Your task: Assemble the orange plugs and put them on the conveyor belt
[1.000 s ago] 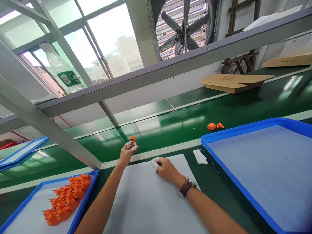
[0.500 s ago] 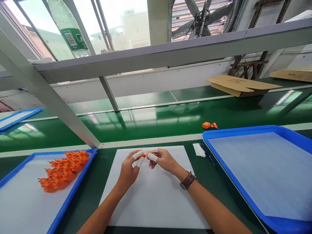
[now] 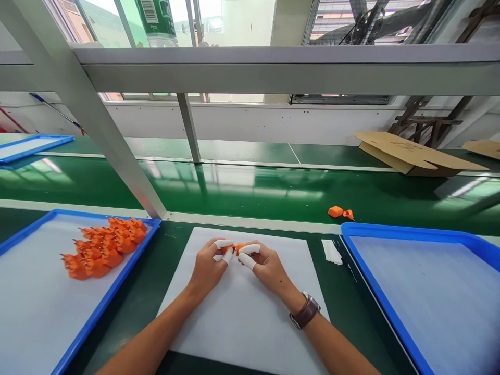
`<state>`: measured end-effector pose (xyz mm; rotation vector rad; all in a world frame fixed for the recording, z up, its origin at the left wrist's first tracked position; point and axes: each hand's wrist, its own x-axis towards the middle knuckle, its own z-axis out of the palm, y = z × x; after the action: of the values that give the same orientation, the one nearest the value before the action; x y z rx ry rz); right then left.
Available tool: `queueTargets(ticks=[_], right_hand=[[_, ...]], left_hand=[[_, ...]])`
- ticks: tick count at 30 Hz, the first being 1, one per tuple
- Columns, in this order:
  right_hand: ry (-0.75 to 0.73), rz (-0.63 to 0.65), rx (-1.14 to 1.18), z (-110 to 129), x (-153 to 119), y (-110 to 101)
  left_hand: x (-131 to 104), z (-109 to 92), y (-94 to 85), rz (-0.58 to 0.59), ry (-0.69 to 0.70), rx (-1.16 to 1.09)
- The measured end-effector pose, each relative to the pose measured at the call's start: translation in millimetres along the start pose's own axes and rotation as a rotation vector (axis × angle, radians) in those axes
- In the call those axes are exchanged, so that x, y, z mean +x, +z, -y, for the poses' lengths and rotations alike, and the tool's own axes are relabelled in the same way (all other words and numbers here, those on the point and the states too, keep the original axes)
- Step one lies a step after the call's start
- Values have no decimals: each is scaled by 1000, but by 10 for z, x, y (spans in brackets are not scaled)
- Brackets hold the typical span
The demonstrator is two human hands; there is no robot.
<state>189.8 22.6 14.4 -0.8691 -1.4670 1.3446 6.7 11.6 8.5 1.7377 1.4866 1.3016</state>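
Orange pieces [image 3: 227, 249], half hidden, are held close together over the white sheet [image 3: 246, 323], one clamped in the pinching grip of the left hand [image 3: 208, 266], another in that of the right hand [image 3: 272, 270]. From here they look light and stiff, probably delicate at the edges; I'd pinch their sides gently.

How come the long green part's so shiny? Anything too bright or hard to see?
Head view: the green part has pale streaks, probably reflected daylight; head view again: the window looks washed out, and the held orange bits are small, partly hidden by fingers.
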Motion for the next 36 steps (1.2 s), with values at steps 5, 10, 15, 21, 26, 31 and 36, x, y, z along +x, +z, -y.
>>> queueTargets(ticks=[5, 10, 15, 21, 26, 31, 36], right_hand=[[113, -124, 36, -95, 12, 15], [62, -133, -99, -164, 26, -53], [-111, -110, -345, -140, -34, -20], [-75, -95, -404, -149, -49, -4], [25, -89, -392, -145, -41, -20], [94, -37, -270, -170, -7, -61], [211, -4, -52, -164, 71, -158]], left_hand=[[-30, 6, -6, 129, -41, -76], [-63, 91, 10, 213, 83, -27], [-91, 119, 52, 160, 199, 211], [-103, 127, 80, 124, 301, 326], [-106, 149, 120, 80, 350, 368], [-106, 129, 136, 90, 410, 403], [-76, 88, 107, 158, 231, 233]])
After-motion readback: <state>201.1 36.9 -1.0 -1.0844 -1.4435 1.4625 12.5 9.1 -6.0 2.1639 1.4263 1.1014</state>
